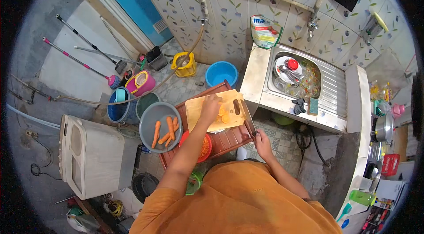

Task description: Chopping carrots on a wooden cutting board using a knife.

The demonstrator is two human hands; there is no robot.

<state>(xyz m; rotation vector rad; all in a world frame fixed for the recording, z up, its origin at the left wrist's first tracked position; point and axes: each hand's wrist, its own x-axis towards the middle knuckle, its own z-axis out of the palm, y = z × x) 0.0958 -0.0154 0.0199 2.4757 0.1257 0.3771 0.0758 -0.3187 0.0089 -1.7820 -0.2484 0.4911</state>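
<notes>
My left hand [210, 108] is over the wooden cutting board [195, 111], its fingers bunched beside orange carrot slices [225, 118]. Whether anything is inside those fingers is hidden. At the board's right edge, my right hand [263, 143] grips the dark handle of a knife [249, 119], whose blade points away from me. The board rests on a reddish-brown slatted table [228, 142]. Several whole carrots [170, 128] lie in a grey basin [144, 134] on the left. Partly behind my left forearm is a red basket [209, 156] of small orange pieces [205, 146].
A blue basin [221, 72] stands on the floor beyond the table. To the right, a steel sink [331, 85] holds dishes and cutlery. A hose [169, 76] crosses above buckets on the left, near a white washing machine [99, 158]. A green sponge [312, 105] sits on the counter.
</notes>
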